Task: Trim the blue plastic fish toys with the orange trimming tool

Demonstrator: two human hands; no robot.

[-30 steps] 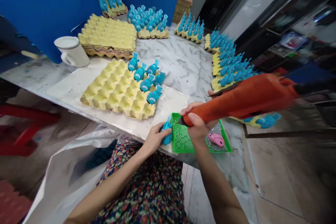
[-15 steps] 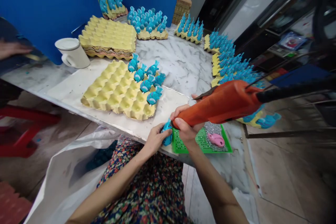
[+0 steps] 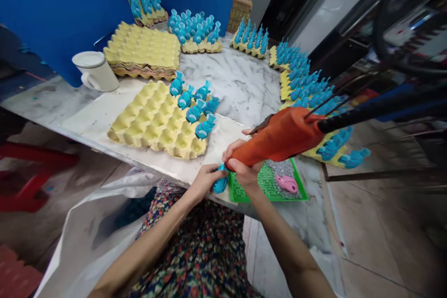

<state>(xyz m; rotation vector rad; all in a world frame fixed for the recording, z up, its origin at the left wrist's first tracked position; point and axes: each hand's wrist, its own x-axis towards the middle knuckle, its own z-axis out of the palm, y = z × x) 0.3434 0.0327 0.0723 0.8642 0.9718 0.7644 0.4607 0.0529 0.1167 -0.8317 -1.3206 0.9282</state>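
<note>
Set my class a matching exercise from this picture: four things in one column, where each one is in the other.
Things:
1. Orange gun-shaped tool
2. Blue fish figure at the tool's tip
3. Pink fish figure
4. White mug

Places:
A. In the left hand
B. On the green mesh tray
C. In the right hand
D. On the marble table, beside the stacked egg trays

Pairs: 1-C, 2-A, 3-B, 4-D

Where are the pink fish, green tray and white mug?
pink fish (image 3: 286,184), head view, on its body
green tray (image 3: 272,199), head view, on its front rim
white mug (image 3: 100,77), head view, on its side
</note>
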